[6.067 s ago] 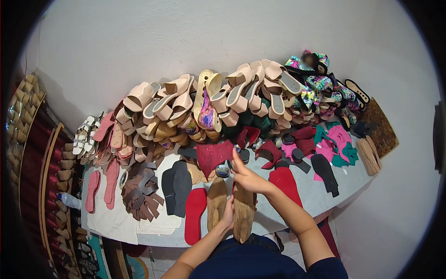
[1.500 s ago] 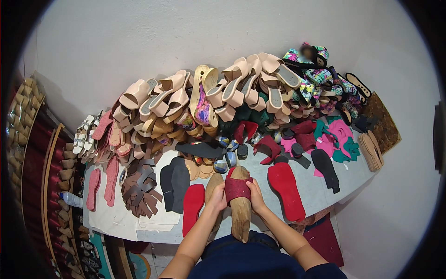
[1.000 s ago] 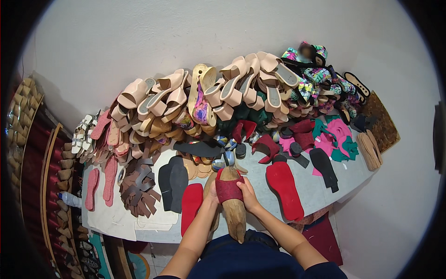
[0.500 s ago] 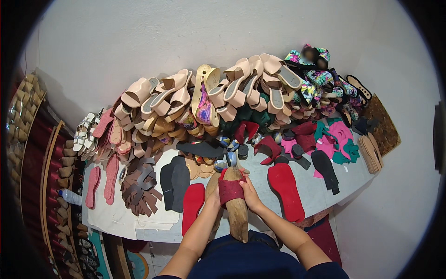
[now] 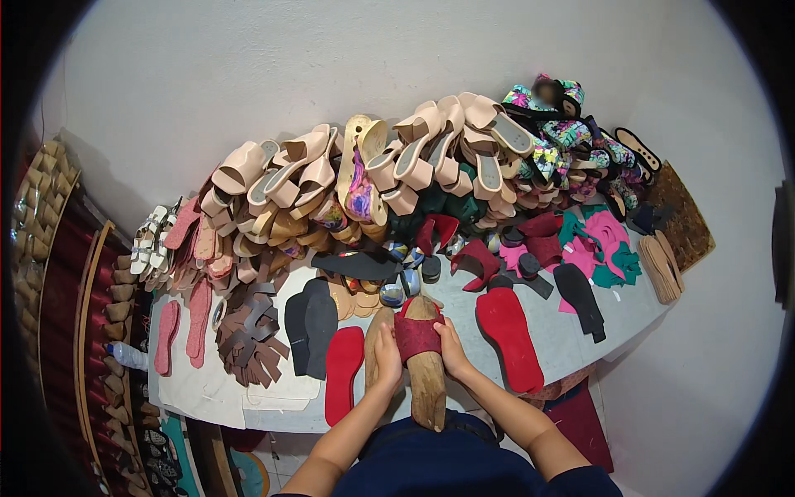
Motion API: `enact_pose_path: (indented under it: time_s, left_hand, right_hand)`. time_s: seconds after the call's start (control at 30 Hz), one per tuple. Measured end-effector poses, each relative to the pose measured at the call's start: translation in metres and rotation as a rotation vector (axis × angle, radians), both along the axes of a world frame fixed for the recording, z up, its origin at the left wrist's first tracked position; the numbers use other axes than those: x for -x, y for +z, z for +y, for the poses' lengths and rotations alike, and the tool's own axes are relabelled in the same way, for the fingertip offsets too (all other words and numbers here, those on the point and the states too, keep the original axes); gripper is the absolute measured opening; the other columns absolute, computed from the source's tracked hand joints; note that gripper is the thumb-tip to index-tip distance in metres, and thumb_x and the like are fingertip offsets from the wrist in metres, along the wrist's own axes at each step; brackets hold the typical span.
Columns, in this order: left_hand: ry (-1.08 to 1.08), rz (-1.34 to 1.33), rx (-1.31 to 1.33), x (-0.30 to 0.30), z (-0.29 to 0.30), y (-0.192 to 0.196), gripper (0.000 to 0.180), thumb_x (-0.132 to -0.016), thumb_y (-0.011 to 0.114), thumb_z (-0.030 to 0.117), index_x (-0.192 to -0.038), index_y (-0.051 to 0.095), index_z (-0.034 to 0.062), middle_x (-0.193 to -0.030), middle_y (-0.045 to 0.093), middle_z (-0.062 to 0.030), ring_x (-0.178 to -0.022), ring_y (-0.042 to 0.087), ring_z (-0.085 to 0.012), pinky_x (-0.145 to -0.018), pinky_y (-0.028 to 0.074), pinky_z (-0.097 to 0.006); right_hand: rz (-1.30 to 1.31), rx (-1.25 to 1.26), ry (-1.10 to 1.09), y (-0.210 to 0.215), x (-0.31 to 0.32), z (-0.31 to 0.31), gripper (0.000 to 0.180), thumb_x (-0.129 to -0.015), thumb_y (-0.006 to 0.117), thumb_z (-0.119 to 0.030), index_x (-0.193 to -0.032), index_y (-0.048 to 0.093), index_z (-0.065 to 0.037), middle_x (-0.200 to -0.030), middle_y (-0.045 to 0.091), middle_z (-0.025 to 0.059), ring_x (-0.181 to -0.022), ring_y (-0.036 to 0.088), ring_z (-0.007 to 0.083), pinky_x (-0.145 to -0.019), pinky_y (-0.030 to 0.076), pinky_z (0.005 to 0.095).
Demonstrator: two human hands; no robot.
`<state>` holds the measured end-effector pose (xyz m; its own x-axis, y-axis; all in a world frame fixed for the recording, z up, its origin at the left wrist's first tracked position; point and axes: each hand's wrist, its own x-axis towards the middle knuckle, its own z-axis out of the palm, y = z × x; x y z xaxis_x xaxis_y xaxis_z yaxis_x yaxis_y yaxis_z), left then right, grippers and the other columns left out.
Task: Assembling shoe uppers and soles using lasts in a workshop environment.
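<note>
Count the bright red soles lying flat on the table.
2. One red sole lies left of the left hand; the other red sole lies right of the right hand. More may be hidden beneath the piled sandals.

Head-worn wide fisheye view looking down, facing table (image 5: 567, 352) and wall (image 5: 373, 66) beyond, left hand (image 5: 387, 356) and right hand (image 5: 452, 349) appearing near, below centre

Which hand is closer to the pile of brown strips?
Left. The left hand is right of the brown strips; the right hand is farther right, across the held red strap.
</note>
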<state>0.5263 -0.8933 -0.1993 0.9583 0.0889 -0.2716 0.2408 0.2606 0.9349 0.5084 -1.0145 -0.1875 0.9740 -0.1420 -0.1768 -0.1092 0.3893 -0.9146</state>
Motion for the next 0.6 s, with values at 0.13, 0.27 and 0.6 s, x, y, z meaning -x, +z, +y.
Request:
enact_pose_path:
  time_s: [0.13, 0.27, 0.6]
  left_hand:
    - [-0.141, -0.206, -0.306, 0.043, 0.015, 0.008, 0.032, -0.090, 0.041, 0.014, -0.118, 0.043, -0.0013, -0.101, 0.051, -0.0089, -0.094, 0.050, -0.0128, -0.079, 0.042, -0.025]
    - [-0.318, -0.243, -0.089, 0.055, 0.037, -0.003, 0.039, -0.084, 0.048, 0.006, -0.121, 0.040, -0.0016, -0.102, 0.051, -0.0089, -0.095, 0.050, -0.0134, -0.079, 0.041, -0.025]
    - [-0.327, -0.470, -0.754, 0.034, 0.039, 0.024, 0.039, -0.073, 0.054, 0.002, -0.112, 0.049, -0.0009, -0.088, 0.055, -0.0144, -0.076, 0.055, -0.0196, -0.068, 0.044, -0.029]
  right_hand:
    - [0.040, -0.026, 0.017, -0.009, -0.003, -0.004, 0.029, -0.087, 0.039, -0.022, -0.106, 0.044, -0.001, -0.096, 0.049, 0.0067, -0.089, 0.045, 0.0127, -0.084, 0.034, 0.0247]
    - [0.076, -0.070, 0.013, -0.008, -0.003, -0.003, 0.029, -0.087, 0.039, -0.022, -0.106, 0.044, -0.001, -0.096, 0.049, 0.0070, -0.089, 0.045, 0.0126, -0.084, 0.034, 0.0247]
    - [0.036, -0.083, 0.068, -0.006, -0.005, 0.000, 0.028, -0.087, 0.039, -0.022, -0.106, 0.044, -0.002, -0.097, 0.049, 0.0064, -0.089, 0.045, 0.0124, -0.084, 0.034, 0.0246]
